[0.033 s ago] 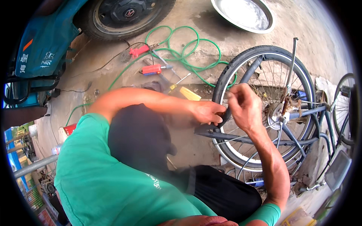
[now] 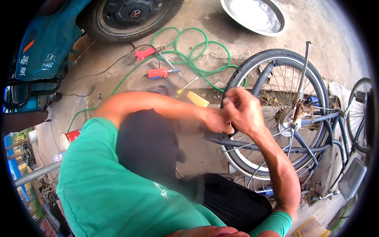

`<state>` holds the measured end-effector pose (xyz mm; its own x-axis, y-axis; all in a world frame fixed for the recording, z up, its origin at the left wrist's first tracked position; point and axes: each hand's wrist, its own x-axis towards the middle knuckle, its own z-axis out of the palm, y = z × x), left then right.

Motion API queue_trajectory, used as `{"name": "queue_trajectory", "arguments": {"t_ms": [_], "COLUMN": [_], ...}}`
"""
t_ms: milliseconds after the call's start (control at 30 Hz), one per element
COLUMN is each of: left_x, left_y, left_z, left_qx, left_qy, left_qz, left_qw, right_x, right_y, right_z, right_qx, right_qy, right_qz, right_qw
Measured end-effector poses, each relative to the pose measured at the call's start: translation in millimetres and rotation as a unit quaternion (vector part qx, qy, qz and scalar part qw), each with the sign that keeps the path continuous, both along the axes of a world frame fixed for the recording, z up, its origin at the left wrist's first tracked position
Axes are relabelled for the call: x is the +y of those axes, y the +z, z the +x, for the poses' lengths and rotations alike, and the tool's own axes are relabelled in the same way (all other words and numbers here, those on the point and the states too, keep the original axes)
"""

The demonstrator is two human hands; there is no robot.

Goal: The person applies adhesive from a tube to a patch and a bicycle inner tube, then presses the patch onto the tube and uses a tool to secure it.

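A bicycle wheel with its tyre (image 2: 237, 79) lies in front of me. A grey inner tube (image 2: 263, 78) hangs out of the tyre and runs down behind my hands. My left hand (image 2: 216, 120) is closed at the wheel's left edge, around a dark stretch of this tube; its fingertips are partly hidden. Just above and overlapping it, my right hand (image 2: 245, 112) has its fingers curled into a pinch. Whatever sits between those fingers is too small to make out. Below both hands, a dark flat mudguard end (image 2: 219, 138) sticks out past the wheel.
Left of the wheel lie a yellow scraper-like piece (image 2: 198, 99), a screwdriver (image 2: 189, 85), a red tool (image 2: 158, 73) and a red-handled power tool (image 2: 145, 53). A green hose (image 2: 205, 59) coils behind them. A metal basin (image 2: 254, 15) and a vehicle wheel (image 2: 134, 15) stand farther off.
My right hand has moved left and slightly down, so it now overlaps my left hand. The left hand has shifted only a little.
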<state>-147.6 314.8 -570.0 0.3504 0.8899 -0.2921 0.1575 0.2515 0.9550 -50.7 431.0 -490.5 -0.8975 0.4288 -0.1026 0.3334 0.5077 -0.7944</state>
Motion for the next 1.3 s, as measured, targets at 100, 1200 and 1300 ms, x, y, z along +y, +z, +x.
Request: {"name": "queue_trajectory", "arguments": {"t_ms": [100,1200,1300], "left_x": [8.2,18.7,16.6], "left_y": [1.2,-41.9,-51.9], "left_z": [0.7,-58.8,-59.2], "left_qx": [0.042,-0.109,-0.089], "left_qy": [-0.018,0.292,0.292], "left_qz": [0.097,-0.171,-0.161], "left_qw": [0.994,0.934,0.939], "right_x": [10.1,-7.9,-14.0], "right_y": [-44.5,-80.3,-82.1], "right_z": [-4.9,25.4,37.8], "right_qx": [-0.145,-0.134,-0.161], "right_qy": [-0.040,-0.160,-0.122], "right_qz": [0.003,-0.313,-0.293], "right_qw": [0.989,0.926,0.934]}}
